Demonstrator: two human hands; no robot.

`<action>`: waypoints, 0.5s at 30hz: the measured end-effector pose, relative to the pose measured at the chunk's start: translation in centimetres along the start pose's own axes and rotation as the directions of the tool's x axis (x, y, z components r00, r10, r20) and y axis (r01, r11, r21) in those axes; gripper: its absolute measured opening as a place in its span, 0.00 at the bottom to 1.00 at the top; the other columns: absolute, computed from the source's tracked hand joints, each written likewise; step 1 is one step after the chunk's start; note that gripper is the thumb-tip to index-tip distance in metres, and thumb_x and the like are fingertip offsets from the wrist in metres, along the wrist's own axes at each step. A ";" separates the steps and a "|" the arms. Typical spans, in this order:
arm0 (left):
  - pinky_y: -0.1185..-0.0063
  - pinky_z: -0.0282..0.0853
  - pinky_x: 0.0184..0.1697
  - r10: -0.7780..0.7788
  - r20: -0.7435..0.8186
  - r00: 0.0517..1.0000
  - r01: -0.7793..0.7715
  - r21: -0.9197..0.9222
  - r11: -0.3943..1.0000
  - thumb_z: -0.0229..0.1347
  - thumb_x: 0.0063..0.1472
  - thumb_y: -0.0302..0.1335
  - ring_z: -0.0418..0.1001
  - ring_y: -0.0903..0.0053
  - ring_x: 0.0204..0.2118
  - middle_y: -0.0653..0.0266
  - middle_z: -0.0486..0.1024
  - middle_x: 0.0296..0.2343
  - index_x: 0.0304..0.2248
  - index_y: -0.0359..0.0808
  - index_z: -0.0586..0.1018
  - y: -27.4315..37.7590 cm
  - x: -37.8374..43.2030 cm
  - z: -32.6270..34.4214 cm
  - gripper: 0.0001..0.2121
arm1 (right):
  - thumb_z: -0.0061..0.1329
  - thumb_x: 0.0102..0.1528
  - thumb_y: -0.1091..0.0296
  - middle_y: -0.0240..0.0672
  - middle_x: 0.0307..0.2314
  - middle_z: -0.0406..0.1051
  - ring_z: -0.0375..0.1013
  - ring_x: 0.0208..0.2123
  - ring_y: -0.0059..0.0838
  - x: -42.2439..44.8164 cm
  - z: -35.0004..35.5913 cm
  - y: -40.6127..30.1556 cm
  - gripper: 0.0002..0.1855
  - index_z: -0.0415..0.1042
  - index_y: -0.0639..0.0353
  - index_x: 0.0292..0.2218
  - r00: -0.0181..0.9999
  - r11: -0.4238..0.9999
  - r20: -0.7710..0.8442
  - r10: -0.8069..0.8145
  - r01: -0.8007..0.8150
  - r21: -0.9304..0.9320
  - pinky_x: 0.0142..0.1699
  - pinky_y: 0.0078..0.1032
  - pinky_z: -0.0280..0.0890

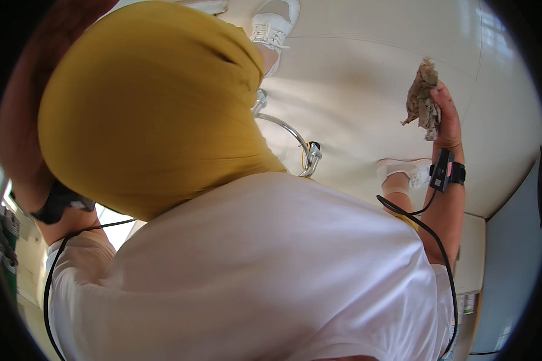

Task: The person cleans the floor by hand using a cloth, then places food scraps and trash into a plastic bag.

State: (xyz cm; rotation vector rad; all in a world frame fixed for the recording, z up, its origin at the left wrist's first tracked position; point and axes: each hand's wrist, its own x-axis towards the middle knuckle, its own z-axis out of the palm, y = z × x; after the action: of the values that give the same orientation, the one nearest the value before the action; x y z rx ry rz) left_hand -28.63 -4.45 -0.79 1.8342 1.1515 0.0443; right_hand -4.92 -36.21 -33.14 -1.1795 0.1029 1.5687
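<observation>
At the right, my right hand [447, 110] grips a crumpled, frayed grey-brown rag [422, 97], held above the pale floor. Thumb and palm show along the rag's right side; it covers most of the fingers. My left hand [25, 117] looms dark and blurred at the left rim, very close to the camera. Its fingers cannot be made out, nor whether it holds anything. My bent knee in yellow trousers [153, 108] fills the upper left, in front of part of that hand.
Below my knee stands a chrome stool base [287, 124] with casters. My white shoes [271, 29] rest on the pale floor [357, 113]. Black cables [438, 243] run from the wrist device [442, 170] along my arms. A grey-blue panel [510, 252] borders the right side.
</observation>
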 end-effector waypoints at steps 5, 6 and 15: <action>0.78 0.60 0.58 0.160 0.146 0.976 -0.161 -0.007 0.987 0.39 0.69 0.35 0.66 0.71 0.55 0.51 0.68 0.51 0.53 0.26 0.65 -10.6 1.3 -1.3 0.21 | 0.46 0.57 0.66 0.36 0.35 0.73 0.74 0.35 0.26 -0.5 -0.3 -0.1 0.20 0.66 0.63 0.49 0.999 0.998 0.036 -0.032 0.034 -0.047 0.42 0.24 0.71; 0.78 0.60 0.58 0.133 0.172 0.976 -0.124 -0.062 0.990 0.39 0.69 0.36 0.66 0.71 0.55 0.51 0.69 0.50 0.53 0.26 0.66 -13.3 1.0 -0.7 0.21 | 0.46 0.57 0.66 0.35 0.35 0.73 0.74 0.35 0.25 -0.1 -0.4 0.3 0.19 0.67 0.63 0.49 0.998 0.997 0.056 -0.022 0.026 -0.076 0.42 0.24 0.71; 0.79 0.65 0.52 -0.188 0.090 0.978 0.204 -0.595 0.777 0.44 0.68 0.35 0.71 0.77 0.48 0.62 0.74 0.44 0.48 0.31 0.73 -26.4 -7.3 11.2 0.17 | 0.43 0.58 0.65 0.32 0.39 0.72 0.71 0.40 0.23 -0.5 0.8 -1.5 0.20 0.66 0.62 0.51 0.996 0.945 -0.041 -0.083 0.065 -0.322 0.47 0.22 0.66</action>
State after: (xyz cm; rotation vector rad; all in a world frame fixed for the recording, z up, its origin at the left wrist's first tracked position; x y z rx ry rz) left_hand -45.59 -14.19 -23.04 1.1373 1.1397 0.2408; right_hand -4.31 -35.50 -31.68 -1.4617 -0.1667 1.5242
